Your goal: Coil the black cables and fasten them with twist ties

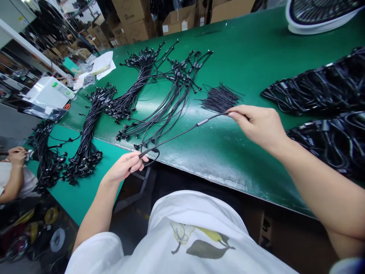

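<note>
A thin black cable (pixel 176 136) with a grey sleeve on it stretches between my two hands, over the table's front edge. My left hand (pixel 127 165) is closed round its lower end, where a loop of the cable hangs by the fingers. Between thumb and fingers, my right hand (pixel 255 121) pinches the other end; the tip is hidden. Just beyond the right hand lies a pile of short black ties (pixel 221 97). Loose black cables (pixel 171 102) with connectors on their ends lie beyond the stretched cable.
Bundles of black cables (pixel 134 85) lie on the green table (pixel 242 49) to the left. Coiled cables (pixel 316 87) fill the right side. A white fan (pixel 296 28) stands at the far right, a white box (pixel 47 93) at the left. A co-worker's hand (pixel 17 156) shows at the left edge.
</note>
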Motion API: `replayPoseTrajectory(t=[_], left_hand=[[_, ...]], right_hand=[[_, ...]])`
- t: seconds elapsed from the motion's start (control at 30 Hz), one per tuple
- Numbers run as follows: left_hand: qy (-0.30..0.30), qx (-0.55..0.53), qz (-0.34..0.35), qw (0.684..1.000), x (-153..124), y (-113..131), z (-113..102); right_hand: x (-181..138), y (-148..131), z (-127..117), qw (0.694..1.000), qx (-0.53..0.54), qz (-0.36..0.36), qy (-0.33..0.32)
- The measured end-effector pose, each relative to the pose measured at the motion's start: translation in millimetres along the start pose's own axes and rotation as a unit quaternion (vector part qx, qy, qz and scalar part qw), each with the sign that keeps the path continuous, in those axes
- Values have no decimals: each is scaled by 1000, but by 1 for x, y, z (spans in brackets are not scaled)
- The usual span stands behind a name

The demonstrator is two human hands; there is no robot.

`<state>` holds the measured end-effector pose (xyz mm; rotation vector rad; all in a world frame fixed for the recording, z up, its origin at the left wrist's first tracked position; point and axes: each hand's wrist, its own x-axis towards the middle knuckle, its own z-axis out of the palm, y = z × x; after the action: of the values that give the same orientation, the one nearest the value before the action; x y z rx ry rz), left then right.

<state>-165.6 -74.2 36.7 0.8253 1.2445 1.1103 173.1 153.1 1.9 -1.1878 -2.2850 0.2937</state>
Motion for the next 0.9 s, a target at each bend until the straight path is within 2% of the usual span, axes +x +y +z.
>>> replayPoseTrajectory(t=[0.1, 0.2, 0.3, 0.37, 0.43, 0.5, 0.57, 0.63, 0.7, 0.8, 0.87, 0.9], left_hand=[[60, -74, 72, 993, 3, 4, 4], [103, -113, 140, 978, 17, 2, 16], [97, -25, 174, 980, 35, -10, 38], [59, 85, 185, 977, 42, -19, 54], [-1, 181, 168, 969, 43, -27, 66], [-47, 192, 134, 971, 41, -31, 72], [-54, 108, 115, 986, 39, -31, 76], [-27, 3, 112, 993, 41, -30, 80], [-6, -62, 96, 993, 45, -32, 86], [-7, -89, 58, 994, 52, -43, 98], [0, -94, 46, 995, 54, -56, 103], [12, -97, 49, 994, 54, -63, 106]], right_hand=[[-12, -12, 5, 990, -120, -43, -59], [-32, -43, 13, 952, -181, -126, -210], [-48, -82, 16, 907, -91, -216, -350], [-48, -103, 11, 888, 14, -259, -381], [-38, -113, 5, 889, 118, -263, -356], [-24, -112, 2, 905, 216, -222, -293], [-14, -106, 9, 917, 313, -148, -199], [-13, -102, 27, 901, 412, -65, -115], [-21, -104, 49, 850, 517, 28, -98], [-35, -114, 73, 710, 671, 172, -127], [-42, -120, 78, 619, 740, 232, -120], [-43, -121, 77, 585, 763, 245, -122]])
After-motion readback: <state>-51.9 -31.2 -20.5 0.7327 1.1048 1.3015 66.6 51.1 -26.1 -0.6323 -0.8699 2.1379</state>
